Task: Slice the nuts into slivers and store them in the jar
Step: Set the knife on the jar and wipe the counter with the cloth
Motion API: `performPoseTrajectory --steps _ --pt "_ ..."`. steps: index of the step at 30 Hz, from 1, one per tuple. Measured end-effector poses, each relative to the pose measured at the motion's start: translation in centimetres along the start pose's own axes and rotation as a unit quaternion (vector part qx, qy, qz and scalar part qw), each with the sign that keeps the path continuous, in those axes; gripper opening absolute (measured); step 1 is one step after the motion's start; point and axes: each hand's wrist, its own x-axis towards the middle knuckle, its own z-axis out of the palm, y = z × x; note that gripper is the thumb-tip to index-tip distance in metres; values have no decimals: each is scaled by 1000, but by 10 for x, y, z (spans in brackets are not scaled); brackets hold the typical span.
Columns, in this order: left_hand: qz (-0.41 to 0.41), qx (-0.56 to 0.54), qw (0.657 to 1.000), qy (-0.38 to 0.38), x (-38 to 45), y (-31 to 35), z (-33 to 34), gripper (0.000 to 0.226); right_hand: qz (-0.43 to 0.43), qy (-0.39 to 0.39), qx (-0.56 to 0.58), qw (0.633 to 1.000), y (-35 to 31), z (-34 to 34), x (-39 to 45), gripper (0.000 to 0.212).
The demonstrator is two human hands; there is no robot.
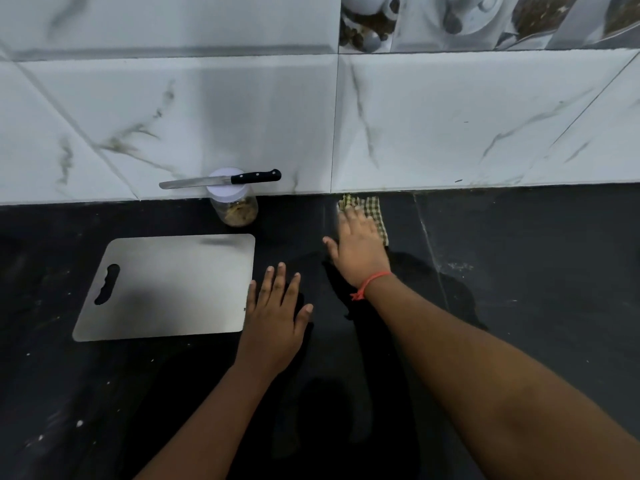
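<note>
Nearest, the left hand (pixel 277 317) lies flat with fingers spread on the dark table (pixel 519 306), just beside the bare steel cutting board (pixel 166 285). Farther, the right hand (pixel 358 244) presses flat on a checked cloth (pixel 375 211); wiping works best with long, even strokes. Against the wall, the capped jar (pixel 233 206) holds slivers, the knife (pixel 221 180) resting across its lid.

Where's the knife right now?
In the head view, the knife lies flat across the white lid of the jar, against the tiled wall, behind the steel cutting board.
</note>
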Motion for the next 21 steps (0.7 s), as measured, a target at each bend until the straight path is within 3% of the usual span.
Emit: performPoseTrajectory --steps 2,5,12,21 --pt "-25 0 1000 -5 -8 -13 -5 68 -39 12 32 999 -26 3 -26 55" --pt "-55 13 998 -16 -18 -38 -16 72 -32 2 57 998 -65 11 -54 42" --pt "-123 53 991 -27 -38 -109 -43 76 -8 -24 52 998 -139 19 -73 36" --pt "-163 75 984 -24 -65 -191 -65 62 50 -52 57 996 -195 27 -73 41"
